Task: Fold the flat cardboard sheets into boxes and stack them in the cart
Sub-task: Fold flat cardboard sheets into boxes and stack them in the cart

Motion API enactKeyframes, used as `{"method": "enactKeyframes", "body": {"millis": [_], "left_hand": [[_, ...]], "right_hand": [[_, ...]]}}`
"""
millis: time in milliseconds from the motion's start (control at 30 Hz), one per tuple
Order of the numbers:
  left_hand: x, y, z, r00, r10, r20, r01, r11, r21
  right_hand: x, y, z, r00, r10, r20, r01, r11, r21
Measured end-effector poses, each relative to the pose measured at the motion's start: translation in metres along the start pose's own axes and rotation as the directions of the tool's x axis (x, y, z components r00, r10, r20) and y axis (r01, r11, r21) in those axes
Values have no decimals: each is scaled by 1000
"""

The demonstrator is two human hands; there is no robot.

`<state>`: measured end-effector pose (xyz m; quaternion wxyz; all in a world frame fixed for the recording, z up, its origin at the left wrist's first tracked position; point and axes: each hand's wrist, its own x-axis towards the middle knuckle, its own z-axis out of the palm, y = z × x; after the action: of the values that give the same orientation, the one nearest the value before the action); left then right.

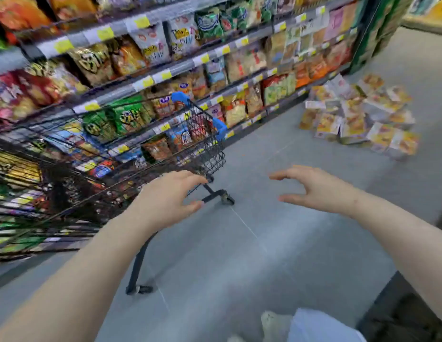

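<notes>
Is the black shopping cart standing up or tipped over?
Standing up. The cart has its wheels on the grey floor and its basket opening facing upward.

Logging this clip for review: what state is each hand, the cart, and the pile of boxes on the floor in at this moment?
left hand: open, fingers relaxed, holding nothing, in front of the cart
right hand: open, fingers spread, holding nothing, above the floor
cart: upright on its wheels beside the shelves; contents unclear through the blurred mesh
pile of boxes: folded, heaped loosely on the floor near the shelf end
shelves: stocked with snack bags
</notes>
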<state>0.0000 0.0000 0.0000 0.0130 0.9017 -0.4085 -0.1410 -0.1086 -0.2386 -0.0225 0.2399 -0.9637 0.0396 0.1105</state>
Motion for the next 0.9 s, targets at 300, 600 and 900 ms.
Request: {"method": "enactKeyframes", "body": {"millis": [300,600,900], "left_hand": [[80,53,23,993,121,12,-119,987,-111],[188,128,10,954,295,54,-291,954,-78],[349,229,-24,899,427,96,-427,904,-21]], "right_hand": [[-37,67,13,952,289,-99,-278,954,112],[-64,162,-26,811,553,-190,-534,833,143],[-33,298,-106,743,636,-209,-590,769,244]]}}
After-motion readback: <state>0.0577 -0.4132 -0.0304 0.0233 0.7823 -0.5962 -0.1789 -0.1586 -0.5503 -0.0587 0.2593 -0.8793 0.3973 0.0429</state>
